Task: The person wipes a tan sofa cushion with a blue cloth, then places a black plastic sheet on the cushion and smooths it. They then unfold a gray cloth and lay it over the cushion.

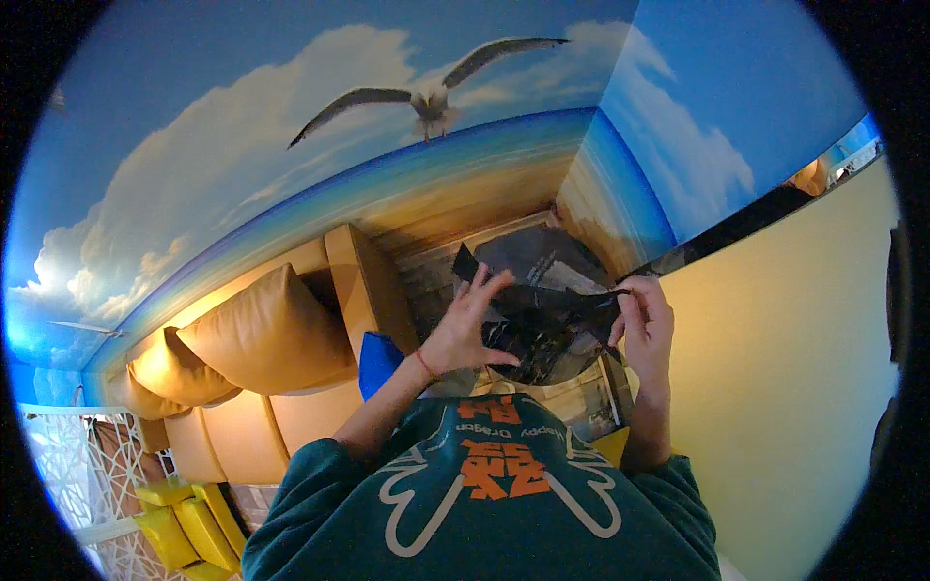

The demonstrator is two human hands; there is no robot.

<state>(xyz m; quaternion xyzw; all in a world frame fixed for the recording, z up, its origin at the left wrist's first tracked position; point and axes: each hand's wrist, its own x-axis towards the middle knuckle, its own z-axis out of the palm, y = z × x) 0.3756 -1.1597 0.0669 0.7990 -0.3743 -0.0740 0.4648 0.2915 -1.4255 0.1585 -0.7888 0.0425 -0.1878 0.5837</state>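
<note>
In front of my chest, a black plastic bag point(545, 327) hangs spread out and crumpled, its mouth facing up. My right hand point(647, 312) pinches the bag's right edge between thumb and fingers. Over the bag's left side is my left hand point(468, 327), its fingers spread wide apart and a thin red string around the wrist; no grip on the plastic shows. Beyond the bag, near the wall corner, lies more dark, partly see-through plastic point(541, 254) with some pale writing; whether it is part of the same bag, I cannot tell.
A tan sofa point(352, 279) with leather-like cushions point(272, 338) stands at the left. A blue object point(379, 363) is by its arm. Yellow seats point(185, 534) are at lower left, beside a white lattice screen point(109, 472). A pale yellow surface point(770, 348) rises close on the right.
</note>
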